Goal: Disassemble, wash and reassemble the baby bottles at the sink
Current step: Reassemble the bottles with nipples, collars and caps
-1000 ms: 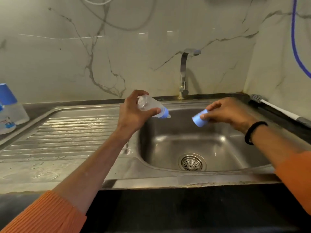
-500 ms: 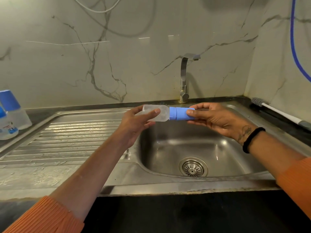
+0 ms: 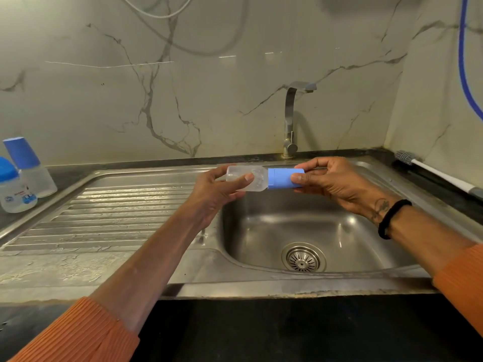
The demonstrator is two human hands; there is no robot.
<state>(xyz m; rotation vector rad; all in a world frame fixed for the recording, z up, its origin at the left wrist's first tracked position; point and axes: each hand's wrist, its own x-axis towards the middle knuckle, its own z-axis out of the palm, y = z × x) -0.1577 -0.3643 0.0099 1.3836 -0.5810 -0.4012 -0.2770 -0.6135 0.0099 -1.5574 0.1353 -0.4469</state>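
A clear baby bottle (image 3: 257, 180) lies sideways in the air above the back left of the sink basin (image 3: 292, 226). My left hand (image 3: 217, 192) grips its body, thumb on top. A blue cap (image 3: 281, 178) sits over the bottle's neck, pointing right. My right hand (image 3: 337, 182) pinches that cap between thumb and fingers. Two more baby bottles stand on the counter at the far left: one with a tall blue cap (image 3: 28, 165), and one with a blue top and a printed label (image 3: 14, 189) in front of it.
A steel tap (image 3: 291, 121) rises behind the basin, turned off. The ribbed draining board (image 3: 117, 212) stretches left of the basin. A bottle brush with a white handle (image 3: 433, 173) lies along the right counter edge. The drain strainer (image 3: 303, 258) sits in the basin floor.
One second ago the cap was off, held apart in my right hand. It has since been brought onto the bottle's neck, and the bottle now lies level instead of tilted.
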